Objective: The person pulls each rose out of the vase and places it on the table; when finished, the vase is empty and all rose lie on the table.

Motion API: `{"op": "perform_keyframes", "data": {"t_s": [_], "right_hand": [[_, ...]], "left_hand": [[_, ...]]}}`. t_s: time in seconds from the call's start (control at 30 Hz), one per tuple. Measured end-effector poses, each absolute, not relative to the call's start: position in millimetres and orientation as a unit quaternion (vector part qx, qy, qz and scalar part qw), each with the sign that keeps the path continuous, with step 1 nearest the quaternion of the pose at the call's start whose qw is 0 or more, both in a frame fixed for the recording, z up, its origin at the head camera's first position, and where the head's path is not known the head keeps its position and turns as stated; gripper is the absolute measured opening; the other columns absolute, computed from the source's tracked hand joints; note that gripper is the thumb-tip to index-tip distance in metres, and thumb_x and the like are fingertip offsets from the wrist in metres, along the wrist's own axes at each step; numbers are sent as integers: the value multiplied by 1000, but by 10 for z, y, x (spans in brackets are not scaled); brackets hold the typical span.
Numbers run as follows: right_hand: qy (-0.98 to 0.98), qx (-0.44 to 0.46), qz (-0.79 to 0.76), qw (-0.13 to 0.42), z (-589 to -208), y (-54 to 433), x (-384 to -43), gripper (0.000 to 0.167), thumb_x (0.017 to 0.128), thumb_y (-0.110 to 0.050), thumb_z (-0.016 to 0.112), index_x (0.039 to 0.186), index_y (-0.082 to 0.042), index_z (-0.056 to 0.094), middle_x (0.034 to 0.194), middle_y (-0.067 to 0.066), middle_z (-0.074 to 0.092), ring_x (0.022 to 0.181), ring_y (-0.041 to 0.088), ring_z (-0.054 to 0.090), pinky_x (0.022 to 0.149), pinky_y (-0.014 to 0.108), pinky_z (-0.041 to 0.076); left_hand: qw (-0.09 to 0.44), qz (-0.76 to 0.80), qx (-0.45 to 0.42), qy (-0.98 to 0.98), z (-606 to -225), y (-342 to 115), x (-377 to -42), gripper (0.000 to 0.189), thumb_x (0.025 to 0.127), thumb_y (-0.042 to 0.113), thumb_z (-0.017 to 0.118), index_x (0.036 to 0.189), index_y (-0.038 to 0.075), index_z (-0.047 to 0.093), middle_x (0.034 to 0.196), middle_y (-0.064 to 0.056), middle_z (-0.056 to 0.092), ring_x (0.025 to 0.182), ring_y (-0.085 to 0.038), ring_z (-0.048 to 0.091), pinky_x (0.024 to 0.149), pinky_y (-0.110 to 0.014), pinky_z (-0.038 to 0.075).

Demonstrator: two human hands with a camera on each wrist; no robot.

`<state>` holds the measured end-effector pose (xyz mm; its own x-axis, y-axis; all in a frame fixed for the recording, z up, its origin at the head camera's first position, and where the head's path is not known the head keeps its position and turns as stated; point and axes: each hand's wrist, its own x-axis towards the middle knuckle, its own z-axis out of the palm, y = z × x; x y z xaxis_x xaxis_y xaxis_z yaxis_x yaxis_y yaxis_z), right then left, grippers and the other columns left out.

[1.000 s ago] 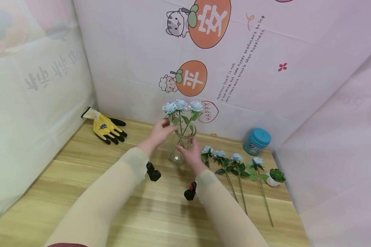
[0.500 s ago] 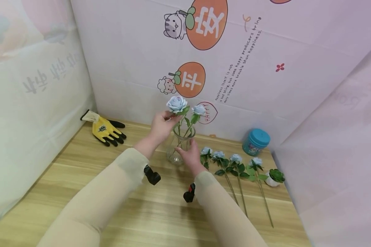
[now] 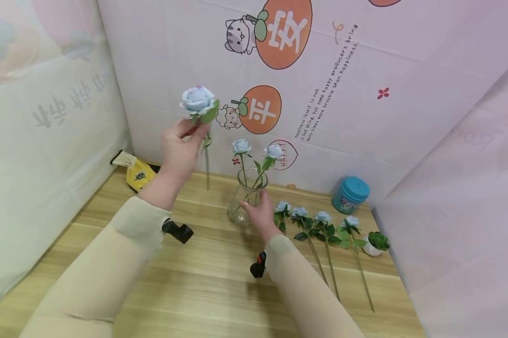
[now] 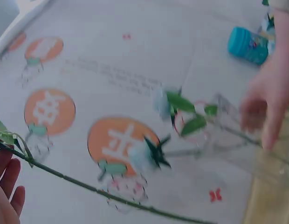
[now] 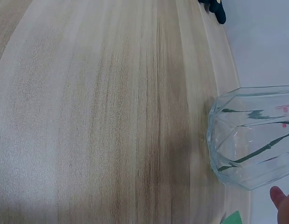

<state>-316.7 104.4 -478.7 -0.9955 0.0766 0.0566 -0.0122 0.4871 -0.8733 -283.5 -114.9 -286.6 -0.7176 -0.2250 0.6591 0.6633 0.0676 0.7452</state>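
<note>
In the head view, my left hand [image 3: 180, 152] pinches a light blue rose [image 3: 198, 99] just under its bloom, up and left of the vase. The rose's bare stem [image 4: 95, 190] hangs free of the vase. My right hand [image 3: 262, 213] grips the clear glass vase [image 3: 236, 202] from the right side, thumb at the front. Two more blue roses, a left one [image 3: 240, 146] and a right one [image 3: 274, 151], stand in the vase. Through the faceted glass base [image 5: 216, 140] in the right wrist view, stems show. Only part of the right hand [image 5: 285, 205] appears there.
Several blue roses [image 3: 323, 217] lie on the wooden table [image 3: 186, 291] right of the vase. Behind them stand a turquoise lidded tub [image 3: 351, 195] and a small potted succulent [image 3: 377, 241]. A yellow-black work glove [image 3: 137, 174] lies at the back left. Printed cloth walls enclose the table.
My left hand has drawn one rose up out of the vase and carried it left. Two roses stay in the vase. My right hand keeps its hold on the glass.
</note>
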Motion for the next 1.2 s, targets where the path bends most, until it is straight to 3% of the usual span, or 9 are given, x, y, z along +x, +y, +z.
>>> {"op": "perform_keyframes", "data": {"t_s": [0.1,0.33,0.63,0.8,1.0,1.2], "right_hand": [[-862,-17,504,49,-4797,1050,-3179,88,85,-36,79,154,-10,30,155,15,32,142,30,30,115,45,27],[-863,-16,501,61,-4812,1056,-3202,86,84,-36,80,152,-11,35,154,13,35,142,29,31,115,44,27],[-860,-15,507,57,-4811,1042,-3196,86,83,-36,80,150,-5,36,153,17,36,141,33,32,114,45,28],[-859,-14,508,56,-4790,1038,-3180,87,82,-36,81,150,-5,36,153,18,36,141,33,32,114,46,28],[-859,-14,509,59,-4778,1045,-3177,87,82,-35,81,151,-7,35,154,16,35,142,31,31,115,45,26],[-863,-12,501,64,-4797,1045,-3183,84,83,-33,81,150,-7,37,153,16,37,141,32,32,114,46,28]], "left_hand": [[309,-650,-114,-685,-3011,-1376,-2919,25,92,3,69,115,-5,69,114,-19,67,96,-15,64,85,-28,54],[145,-566,19,-811,-3572,-1830,-3076,33,96,22,67,120,-1,68,120,-19,66,107,-27,62,87,-37,53],[-12,-418,76,-905,-4600,-2092,-3069,31,95,25,69,108,-3,70,117,-22,65,105,-38,59,85,-48,50],[-35,-398,99,-911,-4857,-2098,-3023,28,96,22,67,105,-4,71,114,-23,65,99,-39,60,77,-47,51],[-34,-399,109,-910,-4978,-2066,-3017,31,96,18,61,115,-5,68,121,-24,62,111,-43,56,91,-54,47],[-11,-391,165,-905,-4829,-1938,-3025,40,93,19,54,124,-5,57,123,-29,55,111,-45,52,92,-55,44]]}}
